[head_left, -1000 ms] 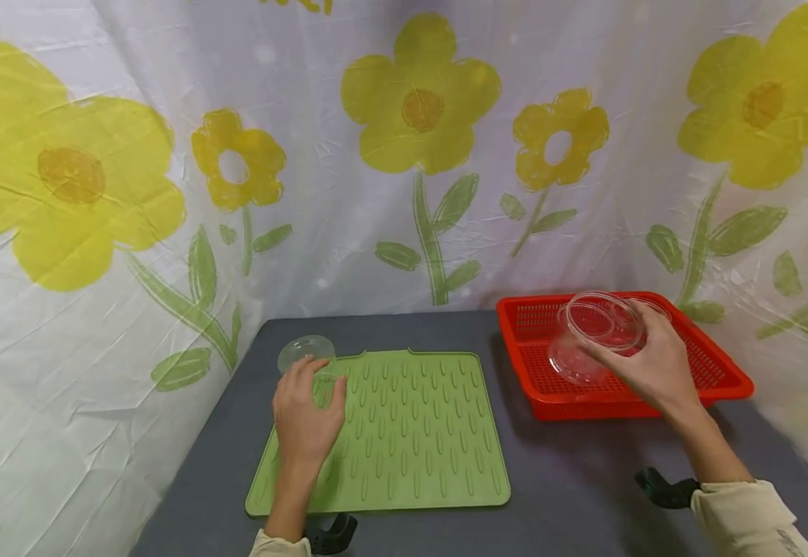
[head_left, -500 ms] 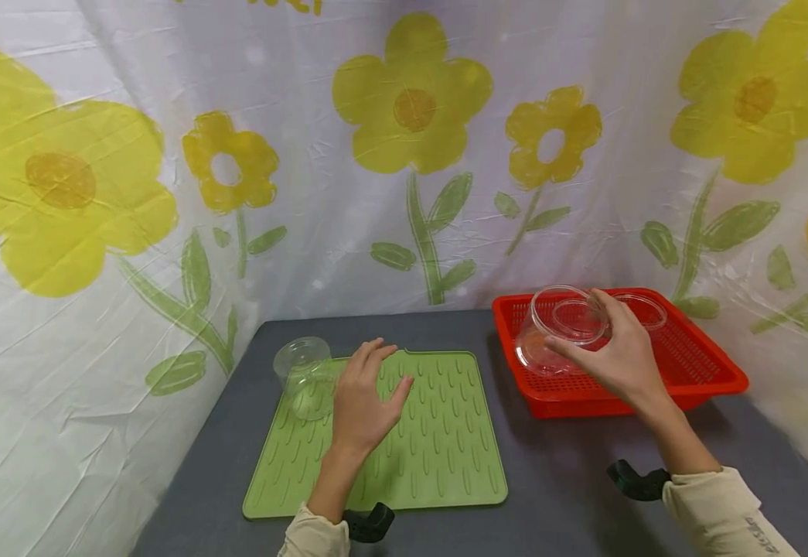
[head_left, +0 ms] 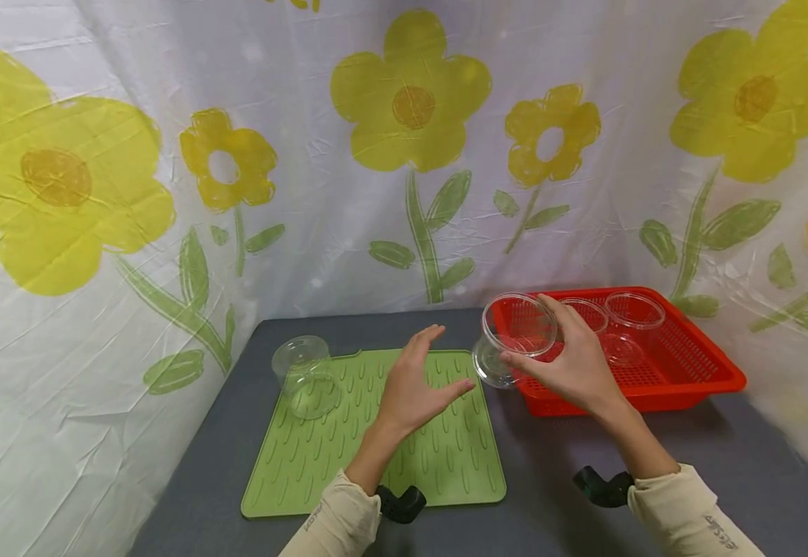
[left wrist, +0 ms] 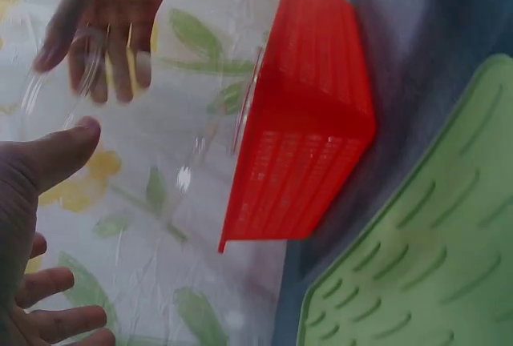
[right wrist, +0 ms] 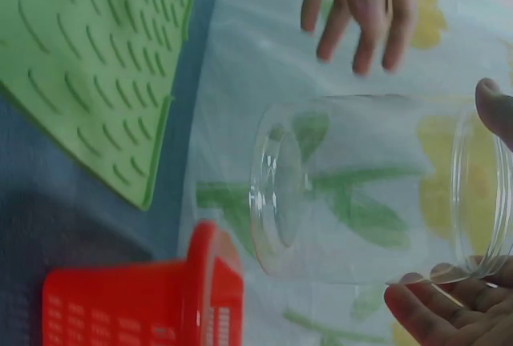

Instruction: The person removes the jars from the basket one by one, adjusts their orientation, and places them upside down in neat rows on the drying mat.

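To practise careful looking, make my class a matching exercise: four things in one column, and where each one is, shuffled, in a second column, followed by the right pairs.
Things:
1. green mat
2. red basket
3. held clear cup
4. upturned clear cup

Places:
A. standing on the mat's far left corner
B. in the right hand, tilted in the air
C. on the grey table's right side
D. flat below the open left hand

Pairs: 1-D, 2-C, 3-B, 4-A

The round clear plastic container (head_left: 515,338) is gleaming glossy and smooth, and the red perforated plastic basket (head_left: 696,384) is showing a meshed finish. The green ribbed rubbery mat (head_left: 438,456) is looking matt, the flower-printed plastic sheet (head_left: 167,116) is wrinkling with a soft sheen, and the grey table surface (head_left: 744,456) is looking dull.
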The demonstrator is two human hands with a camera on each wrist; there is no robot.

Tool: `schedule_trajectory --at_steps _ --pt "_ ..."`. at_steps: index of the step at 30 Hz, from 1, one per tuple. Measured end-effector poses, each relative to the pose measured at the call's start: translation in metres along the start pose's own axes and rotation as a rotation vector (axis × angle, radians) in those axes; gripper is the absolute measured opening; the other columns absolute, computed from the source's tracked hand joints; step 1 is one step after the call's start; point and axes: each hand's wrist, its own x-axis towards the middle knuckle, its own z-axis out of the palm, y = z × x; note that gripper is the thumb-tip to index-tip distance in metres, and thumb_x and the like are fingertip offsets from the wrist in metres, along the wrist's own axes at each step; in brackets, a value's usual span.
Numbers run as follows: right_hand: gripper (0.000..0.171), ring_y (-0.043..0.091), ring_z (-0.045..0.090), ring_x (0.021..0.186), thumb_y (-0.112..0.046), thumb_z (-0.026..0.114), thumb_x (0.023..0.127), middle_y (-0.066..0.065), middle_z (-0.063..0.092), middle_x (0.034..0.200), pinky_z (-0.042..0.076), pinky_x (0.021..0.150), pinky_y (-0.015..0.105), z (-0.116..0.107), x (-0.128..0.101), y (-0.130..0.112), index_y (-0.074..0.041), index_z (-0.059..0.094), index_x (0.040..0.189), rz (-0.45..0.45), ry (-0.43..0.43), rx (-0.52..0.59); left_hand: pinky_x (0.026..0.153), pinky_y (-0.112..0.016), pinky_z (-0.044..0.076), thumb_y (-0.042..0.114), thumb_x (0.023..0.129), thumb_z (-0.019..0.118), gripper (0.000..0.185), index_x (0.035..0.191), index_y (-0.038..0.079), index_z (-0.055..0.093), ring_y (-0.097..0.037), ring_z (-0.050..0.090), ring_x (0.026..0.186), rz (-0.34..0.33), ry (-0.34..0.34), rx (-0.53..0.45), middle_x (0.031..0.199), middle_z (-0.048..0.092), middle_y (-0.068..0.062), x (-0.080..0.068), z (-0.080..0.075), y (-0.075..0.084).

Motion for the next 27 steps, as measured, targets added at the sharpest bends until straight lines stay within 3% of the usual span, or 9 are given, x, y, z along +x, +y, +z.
schedule_trajectory --at_steps 6,14,20,27 --pt "0.096 0.035 0.054 0.129 -0.041 0.090 0.076 0.015 0.053 0.147 0.054 0.096 0.061 0.018 0.000 -0.007 -0.009 0.043 0.154 -0.022 -0.046 0.040 0.109 -0.053 0.048 0.047 0.070 0.092 0.106 0.158 0.025 0.037 -0.028 0.047 0.144 -0.074 -0.045 -0.058 0.160 0.044 -0.002 0.007 0.012 0.009" --pt "0.100 0.032 0.056 0.125 -0.040 0.092 0.074 0.014 0.053 0.148 0.056 0.092 0.054 0.032 0.000 -0.015 -0.011 0.042 0.155 -0.038 -0.075 0.096 0.101 -0.049 0.053 0.044 0.072 0.092 0.107 0.159 0.022 0.034 -0.025 0.057 0.133 -0.036 -0.021 -0.107 0.148 0.054 -0.003 0.007 0.020 0.008" --pt "0.101 0.032 0.057 0.123 -0.040 0.091 0.074 0.014 0.051 0.148 0.056 0.092 0.055 0.037 0.000 -0.016 -0.012 0.039 0.156 -0.019 -0.100 0.104 0.096 -0.047 0.054 0.043 0.072 0.092 0.103 0.156 0.020 0.037 -0.024 0.059 0.127 -0.022 0.008 -0.126 0.141 0.059 -0.004 0.005 0.020 0.004" --pt "0.110 0.035 0.046 0.140 -0.040 0.091 0.074 0.013 0.042 0.157 0.045 0.107 0.064 0.039 0.000 -0.013 -0.016 0.030 0.161 -0.019 -0.137 0.140 0.098 -0.046 0.054 0.038 0.072 0.093 0.101 0.154 0.016 0.039 -0.025 0.060 0.125 -0.041 0.057 -0.176 0.140 0.059 -0.007 0.004 0.019 0.000"
